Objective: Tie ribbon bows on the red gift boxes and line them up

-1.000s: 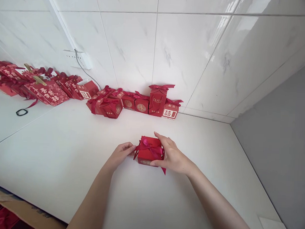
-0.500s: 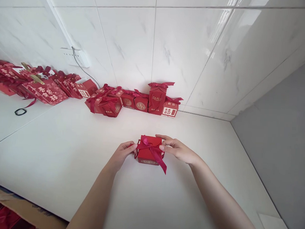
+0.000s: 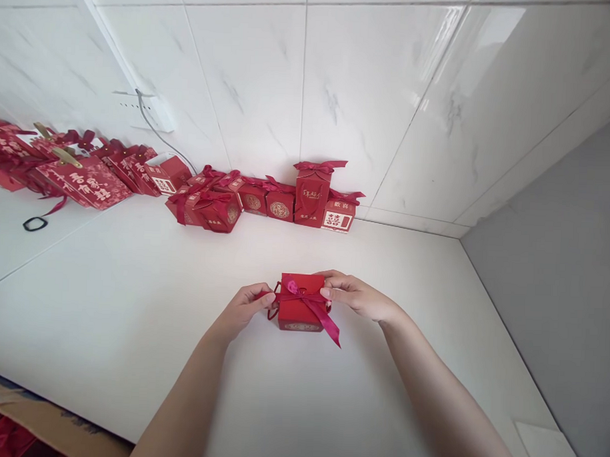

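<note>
Your left fingers (image 3: 268,298) and right fingers (image 3: 327,292) pinch the ribbon (image 3: 310,297), probably to keep it tight. The box (image 3: 302,316) sits on the bench (image 3: 279,401) for support.

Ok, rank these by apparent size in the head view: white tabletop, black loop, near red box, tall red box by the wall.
1. White tabletop
2. Near red box and tall red box: too alike to rank
3. Black loop

Box (image 3: 302,314): smooth red card, looks matt. Ribbon (image 3: 326,321): shiny, satin-like cloth. Wall tiles (image 3: 370,91): glossy, marble-look. Tabletop (image 3: 173,270): smooth, white, low sheen. Carton (image 3: 48,416) at lower left: brown cardboard.
</note>
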Demonstrator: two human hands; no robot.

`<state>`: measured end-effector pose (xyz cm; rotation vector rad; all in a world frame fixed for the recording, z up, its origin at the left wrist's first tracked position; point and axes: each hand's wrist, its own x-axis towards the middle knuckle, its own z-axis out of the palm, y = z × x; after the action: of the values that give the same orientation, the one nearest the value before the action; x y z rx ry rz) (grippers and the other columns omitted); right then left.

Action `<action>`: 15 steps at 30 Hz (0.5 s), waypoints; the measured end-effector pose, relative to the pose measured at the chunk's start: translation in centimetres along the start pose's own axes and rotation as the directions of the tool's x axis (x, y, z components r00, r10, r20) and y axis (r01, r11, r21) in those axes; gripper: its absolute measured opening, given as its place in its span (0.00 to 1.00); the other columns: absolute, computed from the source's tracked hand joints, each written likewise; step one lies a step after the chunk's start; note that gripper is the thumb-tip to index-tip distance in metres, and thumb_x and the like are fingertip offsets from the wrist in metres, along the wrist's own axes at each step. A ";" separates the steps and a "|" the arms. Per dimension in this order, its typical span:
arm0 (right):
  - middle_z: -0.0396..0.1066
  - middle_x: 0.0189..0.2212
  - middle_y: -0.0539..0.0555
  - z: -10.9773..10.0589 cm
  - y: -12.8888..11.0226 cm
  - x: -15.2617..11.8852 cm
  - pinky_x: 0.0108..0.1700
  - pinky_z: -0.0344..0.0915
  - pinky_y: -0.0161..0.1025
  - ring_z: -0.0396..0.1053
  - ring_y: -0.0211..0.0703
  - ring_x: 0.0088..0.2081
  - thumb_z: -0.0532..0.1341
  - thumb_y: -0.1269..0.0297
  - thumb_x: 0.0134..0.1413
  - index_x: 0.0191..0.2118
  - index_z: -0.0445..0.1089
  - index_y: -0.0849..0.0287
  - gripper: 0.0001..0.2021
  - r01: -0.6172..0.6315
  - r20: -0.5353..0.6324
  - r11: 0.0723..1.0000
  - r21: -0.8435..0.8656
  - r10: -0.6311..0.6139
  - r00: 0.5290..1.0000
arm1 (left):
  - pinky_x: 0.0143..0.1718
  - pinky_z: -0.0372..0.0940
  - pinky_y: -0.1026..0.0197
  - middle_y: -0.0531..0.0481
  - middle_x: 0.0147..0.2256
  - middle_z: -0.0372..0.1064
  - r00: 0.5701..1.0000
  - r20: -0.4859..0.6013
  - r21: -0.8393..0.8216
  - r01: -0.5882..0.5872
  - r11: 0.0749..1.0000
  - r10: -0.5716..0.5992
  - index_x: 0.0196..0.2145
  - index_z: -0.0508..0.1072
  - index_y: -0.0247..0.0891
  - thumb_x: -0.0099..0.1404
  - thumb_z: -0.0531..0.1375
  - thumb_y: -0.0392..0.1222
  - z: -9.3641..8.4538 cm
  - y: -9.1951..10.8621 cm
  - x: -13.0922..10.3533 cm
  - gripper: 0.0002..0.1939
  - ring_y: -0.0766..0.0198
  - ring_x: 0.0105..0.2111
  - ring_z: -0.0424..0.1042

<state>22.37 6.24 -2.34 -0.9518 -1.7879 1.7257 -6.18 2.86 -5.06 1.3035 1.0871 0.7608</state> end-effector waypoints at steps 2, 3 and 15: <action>0.64 0.56 0.55 -0.1 0.0 0.0 0.54 0.66 0.46 0.70 0.46 0.47 0.60 0.44 0.58 0.31 0.73 0.58 0.20 -0.008 0.004 1.000 -0.006 0.008 1.000 | 0.40 0.61 0.60 0.50 0.29 0.68 1.000 0.001 0.007 0.001 1.000 -0.001 0.29 0.70 0.36 0.66 0.58 0.53 0.0 0.1 0.0 0.16 0.62 0.32 0.66; 0.64 0.56 0.55 -0.1 0.0 0.0 0.54 0.66 0.46 0.70 0.46 0.47 0.60 0.44 0.58 0.31 0.73 0.58 0.20 -0.010 0.006 1.000 -0.005 0.010 1.000 | 0.39 0.61 0.60 0.50 0.29 0.68 1.000 0.004 0.008 0.004 1.000 -0.004 0.29 0.70 0.37 0.66 0.59 0.53 0.0 0.2 0.0 0.16 0.62 0.32 0.66; 0.58 0.64 0.56 0.0 -0.9 -0.4 0.63 0.57 0.49 0.61 0.53 0.62 0.60 0.44 0.59 0.36 0.75 0.56 0.19 0.002 -0.042 1.000 -0.002 -0.002 0.999 | 0.39 0.60 0.59 0.48 0.31 0.69 0.998 -0.051 0.005 -0.034 0.999 0.034 0.32 0.72 0.37 0.70 0.47 0.58 -0.7 0.5 0.0 0.24 0.60 0.33 0.66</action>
<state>22.46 5.97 -1.40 -0.9789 -1.7634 1.6907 -6.73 3.16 -4.53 1.3151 1.1101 0.8210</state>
